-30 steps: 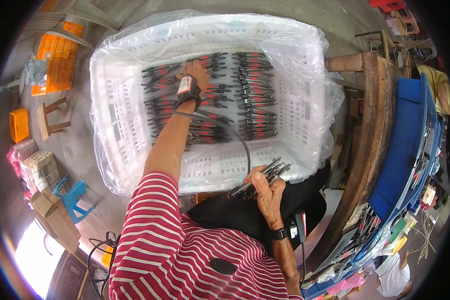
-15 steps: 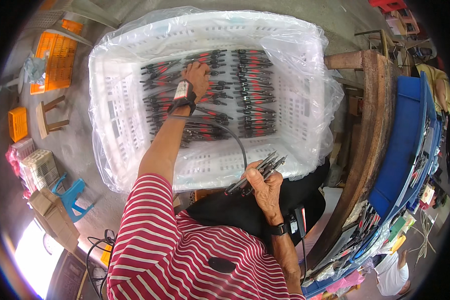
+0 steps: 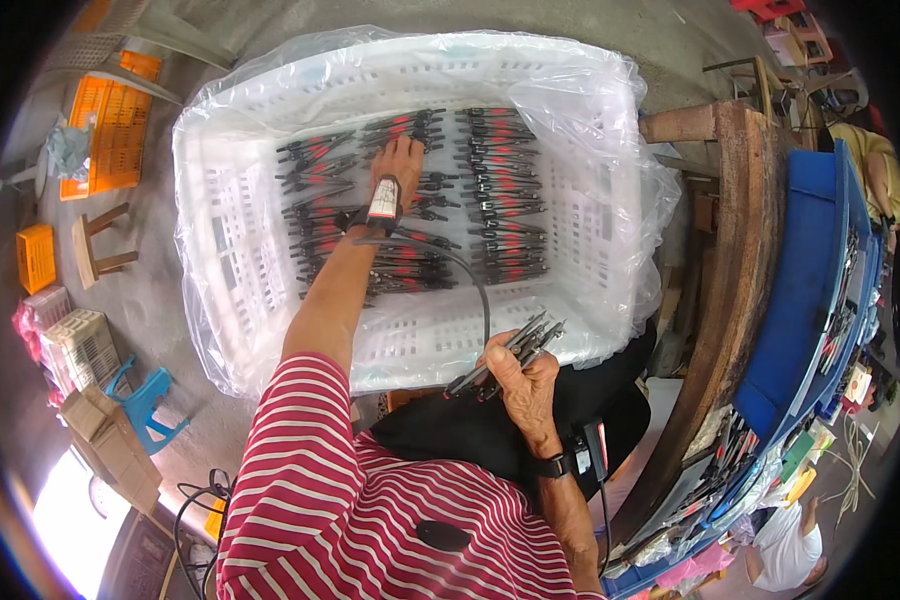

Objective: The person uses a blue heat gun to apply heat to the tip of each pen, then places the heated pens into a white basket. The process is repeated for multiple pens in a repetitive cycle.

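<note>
My left hand (image 3: 400,165) reaches into a white plastic crate (image 3: 240,345) lined with clear film. Its fingers point down onto the left column of slim black-and-red tools (image 3: 320,175) that look like drawing compasses; the fingertips are hidden, so a grip cannot be made out. A second column of the same tools (image 3: 505,195) lies on the right inside the crate. Just off the crate's near right side, my right hand (image 3: 525,385) is closed round a small bundle of these compasses (image 3: 515,350), their metal ends pointing up and right.
A dark cable (image 3: 478,275) runs from my left wrist across the crate. At right stand a wooden bench (image 3: 745,250) and a blue tray (image 3: 810,270) with more tools. Orange crates (image 3: 115,140), a wooden stool (image 3: 95,250) and a blue stool (image 3: 150,405) stand on the left floor.
My left wrist has swung slightly to the right, with the fingers still over the left column. My right hand keeps its bundle in about the same place. The whole view has shifted a little.
</note>
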Demonstrator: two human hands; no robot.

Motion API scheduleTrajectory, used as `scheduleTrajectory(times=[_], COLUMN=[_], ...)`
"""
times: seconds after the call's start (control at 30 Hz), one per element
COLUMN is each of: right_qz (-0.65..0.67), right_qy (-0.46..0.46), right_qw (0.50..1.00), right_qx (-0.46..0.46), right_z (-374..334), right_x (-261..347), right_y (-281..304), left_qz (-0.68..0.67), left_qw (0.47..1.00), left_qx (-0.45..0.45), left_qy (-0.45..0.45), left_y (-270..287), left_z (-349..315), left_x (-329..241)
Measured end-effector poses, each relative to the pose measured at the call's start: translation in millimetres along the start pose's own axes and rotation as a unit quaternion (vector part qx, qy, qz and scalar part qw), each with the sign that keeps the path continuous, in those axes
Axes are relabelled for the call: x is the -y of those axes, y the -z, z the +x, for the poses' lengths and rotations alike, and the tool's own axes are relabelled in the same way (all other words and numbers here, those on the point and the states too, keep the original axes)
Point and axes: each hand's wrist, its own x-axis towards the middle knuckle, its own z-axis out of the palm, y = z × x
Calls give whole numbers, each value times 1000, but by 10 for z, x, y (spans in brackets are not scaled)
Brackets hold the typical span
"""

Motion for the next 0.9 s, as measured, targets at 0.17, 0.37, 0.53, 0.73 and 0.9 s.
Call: scheduleTrajectory(times=[0.17,0.37,0.53,0.73,0.9], right_qz=[3,2,1,-3,-7], right_qy=[-2,13,4,6,11], right_qw=[1000,1000,1000,1000,1000], right_qx=[4,1,4,8,3], right_z=[3,13,7,11,12], right_x=[-16,-31,-13,-14,-24], right_y=[12,5,8,9,10], left_qz=[-35,-59,-155,-135,-63], left_qw=[999,997,988,991,995], left_qx=[-12,-50,-9,24,52], left_qy=[-15,-26,-24,-9,-48], left_y=[32,83,157,155,113], left_z=[-48,-66,-253,-282,-220], left_x=[1,6,-1,18,57])
